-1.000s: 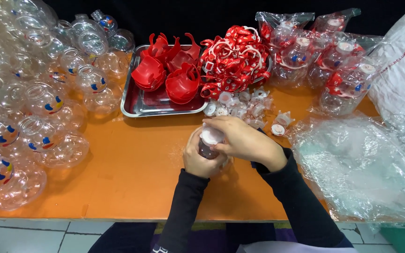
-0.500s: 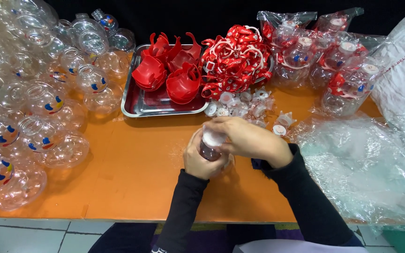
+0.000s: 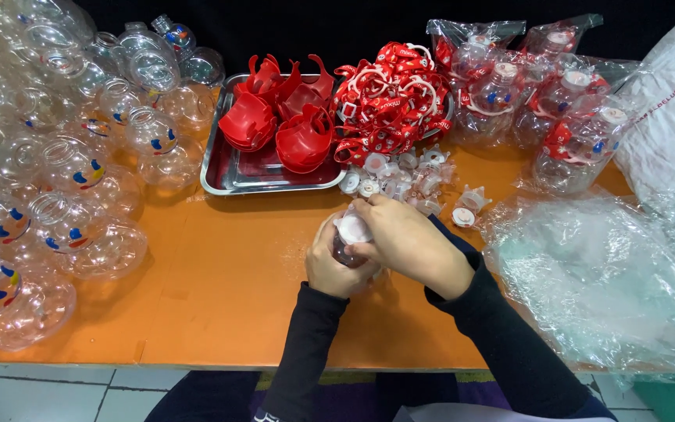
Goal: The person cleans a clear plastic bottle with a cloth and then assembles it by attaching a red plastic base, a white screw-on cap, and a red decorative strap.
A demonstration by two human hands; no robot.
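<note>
At an orange tabletop (image 3: 220, 297), a person in black sleeves worked on a small clear plastic bottle (image 3: 345, 252) held upright just above the surface, near the front edge. The left hand (image 3: 336, 266) was clenched around the bottle's body, apparently to steady it, while the right hand (image 3: 409, 242) closed from above over the white cap (image 3: 351, 229), fingers curled on it as if pressing or twisting it home.

More loose white caps (image 3: 408, 176) lay scattered just beyond the hands, within easy reach. Behind them, a steel tray (image 3: 224, 168) held stacked red plastic collars (image 3: 275, 125) and a heap of red-and-white straps (image 3: 388, 98), sorted side by side like parts ready for picking.

To the left, a large crowd of empty round clear bottles (image 3: 64, 180), printed with coloured eye marks, covered that end of the tabletop. To the right stood bagged finished bottles (image 3: 556, 109) with red fittings and white caps, and nearer the person lay a loose pile of clear plastic bags (image 3: 603, 281), kept apart from the unfinished stock.
</note>
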